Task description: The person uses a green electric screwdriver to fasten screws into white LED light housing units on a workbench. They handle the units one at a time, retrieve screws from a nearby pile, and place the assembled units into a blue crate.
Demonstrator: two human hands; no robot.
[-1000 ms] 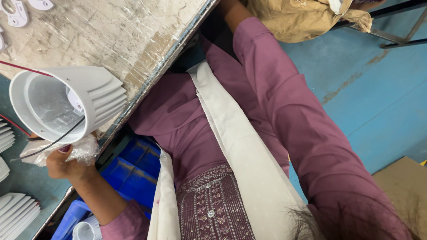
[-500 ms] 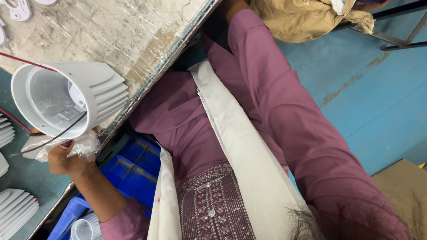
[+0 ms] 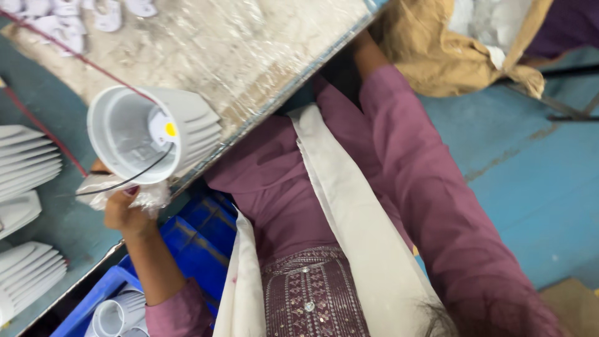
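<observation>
Of the hands, the left hand (image 3: 125, 209) grips crinkled clear plastic wrap (image 3: 100, 190) under a ribbed white lamp housing (image 3: 153, 134); the right is hidden.

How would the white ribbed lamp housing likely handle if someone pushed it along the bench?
The white lamp housing looks rigid: its fins hold a crisp shape. Being round and lying on its side at the bench edge, it could roll off. The black wire trailing from its mouth looks floppy and might snag.

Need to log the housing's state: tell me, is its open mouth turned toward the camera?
Yes: the white ribbed housing shows its hollow inside with a yellow spot at the bottom, while the left hand clutches crumpled plastic wrap beneath it.
</observation>
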